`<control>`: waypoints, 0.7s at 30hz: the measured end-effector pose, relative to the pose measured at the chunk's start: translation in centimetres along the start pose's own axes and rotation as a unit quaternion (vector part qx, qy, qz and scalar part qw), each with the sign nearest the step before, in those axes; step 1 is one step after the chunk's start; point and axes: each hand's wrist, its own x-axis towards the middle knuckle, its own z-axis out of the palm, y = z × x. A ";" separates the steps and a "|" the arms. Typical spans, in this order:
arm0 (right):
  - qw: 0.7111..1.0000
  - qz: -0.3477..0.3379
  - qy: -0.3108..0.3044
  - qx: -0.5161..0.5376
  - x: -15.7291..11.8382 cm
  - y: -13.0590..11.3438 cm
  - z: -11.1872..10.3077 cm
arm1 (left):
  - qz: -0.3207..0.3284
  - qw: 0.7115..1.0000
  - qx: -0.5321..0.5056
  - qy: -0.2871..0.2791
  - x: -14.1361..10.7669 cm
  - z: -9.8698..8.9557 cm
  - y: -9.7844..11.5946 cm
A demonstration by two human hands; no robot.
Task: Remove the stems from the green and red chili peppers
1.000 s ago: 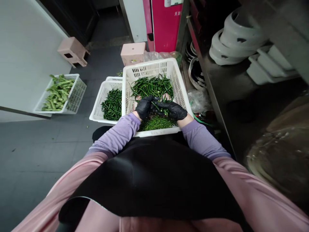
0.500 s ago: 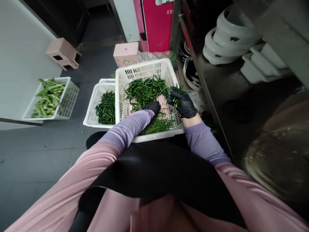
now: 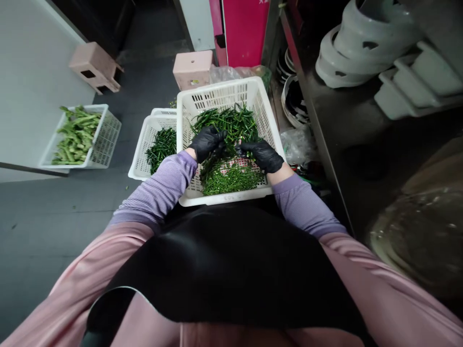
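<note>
A white plastic basket sits tilted in front of my black apron. Long dark green chili peppers fill its far part, and thin green stems are heaped at the near side on a red-and-white patterned surface. My left hand, in a black glove, is closed with its fingertips pinched at the peppers' near edge. Close by on the right, my black-gloved right hand is closed around some peppers, its fingertips pointing at the left hand. Green bits show between the hands; exactly what each fingertip pinches is partly hidden.
Left of it, a second white basket contains more green chilies. Farther left, another basket holds pale green vegetables. Pink stools stand behind. A metal shelf with white ware borders the right; a plastic bag lies beside the basket.
My left hand has lifted from the stem heap and moved left and away from me. The right hand, with peppers, has come from the basket's right side in toward the middle.
</note>
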 end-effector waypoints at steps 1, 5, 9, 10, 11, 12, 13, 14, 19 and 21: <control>1.000 0.016 -0.022 0.004 -0.4 0.0 0.7 | 0.013 1.000 0.018 0.014 -0.2 0.1 0.4; 0.997 0.057 -0.057 -0.002 -2.2 -0.2 2.2 | 0.072 0.966 0.238 0.065 -1.4 1.5 1.5; 0.998 0.019 -0.023 -0.050 -2.2 -0.1 1.3 | -0.037 0.906 0.422 0.019 -3.0 0.8 0.5; 0.998 0.006 -0.007 -0.056 -1.9 -0.1 0.8 | -0.083 0.892 0.444 -0.014 -3.4 0.4 -0.1; 0.998 -0.008 0.011 -0.059 -1.7 -0.2 0.4 | -0.129 0.878 0.457 -0.056 -3.7 0.2 -0.7; 0.998 -0.020 0.028 -0.060 -1.5 -0.3 0.0 | -0.171 0.864 0.463 -0.101 -3.9 0.0 -1.3; 0.997 -0.030 0.041 -0.060 -1.4 -0.5 -0.3 | -0.203 0.851 0.463 -0.143 -4.0 0.1 -1.9; 0.996 -0.037 0.044 -0.062 -1.4 -0.7 -0.6 | -0.227 0.840 0.461 -0.176 -4.0 0.5 -2.5; 0.996 -0.054 0.013 -0.075 -1.8 -1.9 -1.1 | -0.248 0.843 0.441 -0.184 -3.2 2.7 -4.2; 0.998 -0.043 0.035 -0.044 -1.5 -1.7 -1.1 | -0.247 0.852 0.430 -0.167 -3.1 2.6 -4.0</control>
